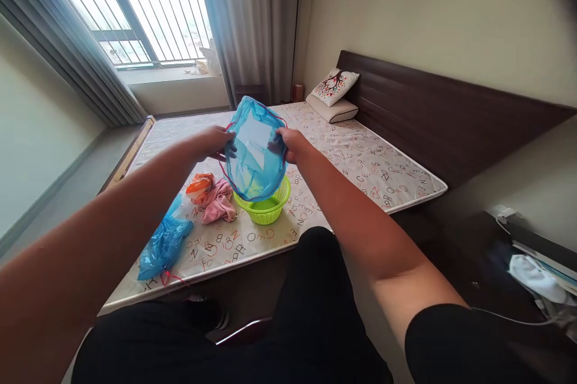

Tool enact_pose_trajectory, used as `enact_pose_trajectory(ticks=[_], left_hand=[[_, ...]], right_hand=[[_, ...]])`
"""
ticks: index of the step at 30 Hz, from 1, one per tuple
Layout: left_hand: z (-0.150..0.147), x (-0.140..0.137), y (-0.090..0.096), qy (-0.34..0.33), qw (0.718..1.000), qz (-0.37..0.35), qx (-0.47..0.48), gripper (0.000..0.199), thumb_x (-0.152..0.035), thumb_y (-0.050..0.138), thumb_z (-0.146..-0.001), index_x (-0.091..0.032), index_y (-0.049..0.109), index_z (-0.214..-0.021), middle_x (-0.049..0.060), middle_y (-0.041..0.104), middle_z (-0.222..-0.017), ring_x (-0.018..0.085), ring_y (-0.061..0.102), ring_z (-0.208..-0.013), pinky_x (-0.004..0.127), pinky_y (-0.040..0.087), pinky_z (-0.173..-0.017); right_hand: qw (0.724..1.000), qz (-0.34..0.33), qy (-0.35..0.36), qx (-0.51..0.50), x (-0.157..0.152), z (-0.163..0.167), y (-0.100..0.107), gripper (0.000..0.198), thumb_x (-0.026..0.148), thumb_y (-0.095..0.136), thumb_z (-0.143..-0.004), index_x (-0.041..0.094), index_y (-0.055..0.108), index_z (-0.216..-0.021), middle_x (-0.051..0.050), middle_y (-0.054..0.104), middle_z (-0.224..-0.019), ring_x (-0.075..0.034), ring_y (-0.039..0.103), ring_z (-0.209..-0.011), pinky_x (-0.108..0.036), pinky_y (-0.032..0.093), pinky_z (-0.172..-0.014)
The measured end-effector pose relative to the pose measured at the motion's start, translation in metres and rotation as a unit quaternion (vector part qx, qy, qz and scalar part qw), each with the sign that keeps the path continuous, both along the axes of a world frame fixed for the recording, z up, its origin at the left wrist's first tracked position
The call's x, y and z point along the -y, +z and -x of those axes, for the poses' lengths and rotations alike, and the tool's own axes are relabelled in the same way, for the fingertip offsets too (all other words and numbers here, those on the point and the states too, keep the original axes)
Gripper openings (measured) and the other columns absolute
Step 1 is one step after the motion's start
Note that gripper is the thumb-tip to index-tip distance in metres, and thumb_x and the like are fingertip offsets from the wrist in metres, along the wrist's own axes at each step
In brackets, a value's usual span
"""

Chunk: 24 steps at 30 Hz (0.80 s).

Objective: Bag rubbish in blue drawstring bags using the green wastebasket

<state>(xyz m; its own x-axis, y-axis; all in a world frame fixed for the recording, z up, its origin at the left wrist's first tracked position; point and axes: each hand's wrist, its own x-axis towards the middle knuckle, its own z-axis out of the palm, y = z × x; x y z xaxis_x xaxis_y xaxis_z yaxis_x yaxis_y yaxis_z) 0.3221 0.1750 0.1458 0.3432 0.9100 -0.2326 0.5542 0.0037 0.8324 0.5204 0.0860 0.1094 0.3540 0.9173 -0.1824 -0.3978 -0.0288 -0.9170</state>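
A translucent blue plastic bag (256,161) with a red drawstring round its rim is stretched wide between my two hands. My left hand (219,142) grips the left side of the rim, and my right hand (291,145) grips the right side; some fingers show dimly through the plastic. Something white and flat shows in the bag's opening; I cannot tell what it is. Just beneath the bag stands a bright green plastic basket (265,216), its rear part hidden. Left of the basket lie a pink cloth (219,202) and an orange-and-white plastic packet (199,187).
Another blue plastic bag (166,246) with red ties lies near the front edge of the letter-printed mattress (360,173). Pillows (333,95) rest by the dark headboard (428,92). At right is a dark stand (523,234) with a white object and cables. My knees are at the mattress edge.
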Motion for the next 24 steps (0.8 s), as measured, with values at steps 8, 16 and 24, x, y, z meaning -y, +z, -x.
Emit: enact_pose_trajectory(ticks=[8, 16, 24], left_hand=[[0.036, 0.039, -0.076, -0.004, 0.996, 0.082, -0.034, 0.02, -0.035, 0.069, -0.096, -0.016, 0.067, -0.089, 0.005, 0.069, -0.072, 0.018, 0.067, -0.055, 0.031, 0.061, -0.057], [0.076, 0.053, -0.092, 0.02, 0.994, 0.101, -0.021, 0.026, -0.04, 0.074, -0.087, -0.018, 0.073, -0.101, 0.007, 0.073, -0.075, 0.023, 0.068, -0.054, 0.038, 0.062, -0.056], [0.065, 0.055, -0.094, 0.033, 0.991, 0.114, 0.069, 0.027, -0.037, 0.074, -0.087, -0.017, 0.075, -0.105, 0.006, 0.07, -0.07, 0.02, 0.065, -0.052, 0.032, 0.057, -0.05]], right_hand=[[0.968, 0.033, -0.023, 0.249, 0.072, 0.0, -0.096, 0.005, 0.025, 0.062, -0.089, 0.021, 0.064, -0.089, -0.001, 0.064, -0.077, -0.017, 0.063, -0.069, -0.032, 0.058, -0.07], [0.945, 0.003, -0.004, 0.326, 0.095, -0.013, -0.115, 0.024, 0.039, 0.06, -0.079, 0.02, 0.069, -0.09, -0.008, 0.069, -0.111, -0.026, 0.061, -0.109, -0.038, 0.051, -0.097], [0.77, -0.04, -0.151, 0.619, 0.099, 0.024, -0.099, 0.03, 0.03, 0.059, -0.087, 0.018, 0.066, -0.114, -0.019, 0.067, -0.129, -0.035, 0.055, -0.128, -0.053, 0.043, -0.112]])
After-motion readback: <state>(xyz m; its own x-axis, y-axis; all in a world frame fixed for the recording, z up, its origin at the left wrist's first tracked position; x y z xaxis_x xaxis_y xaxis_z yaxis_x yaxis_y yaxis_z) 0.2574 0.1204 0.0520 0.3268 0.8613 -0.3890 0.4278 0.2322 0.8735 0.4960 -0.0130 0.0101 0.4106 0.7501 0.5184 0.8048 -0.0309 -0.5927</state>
